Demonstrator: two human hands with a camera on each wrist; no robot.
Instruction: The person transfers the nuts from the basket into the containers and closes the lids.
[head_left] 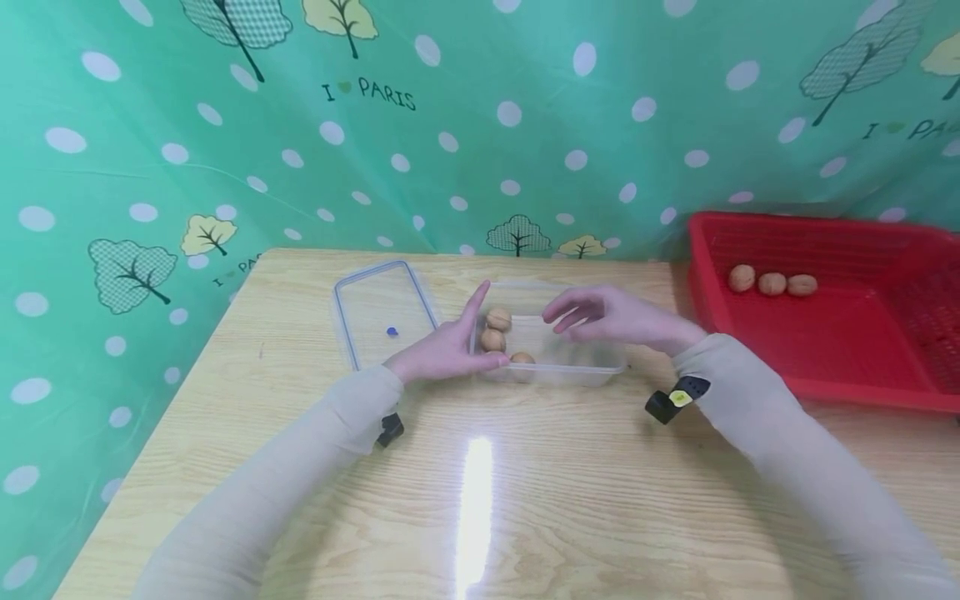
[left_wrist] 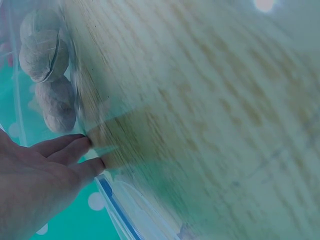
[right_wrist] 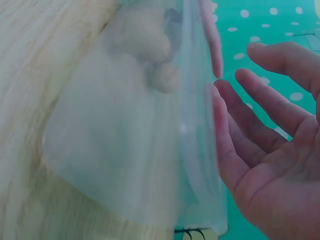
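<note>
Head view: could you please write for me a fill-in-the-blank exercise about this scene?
1. The basket is ____ in colour.
2. Inside it, ____ walnuts are visible.
3. Beside the box lies a lid with ____ edging.
4. The person's ____ hand is nearer the basket.

Missing words: red; three; blue; right.

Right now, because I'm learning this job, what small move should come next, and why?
I'd probably move the right hand to the red basket for a walnut: that hand looks empty at the clear box, and the basket holds three.
</note>
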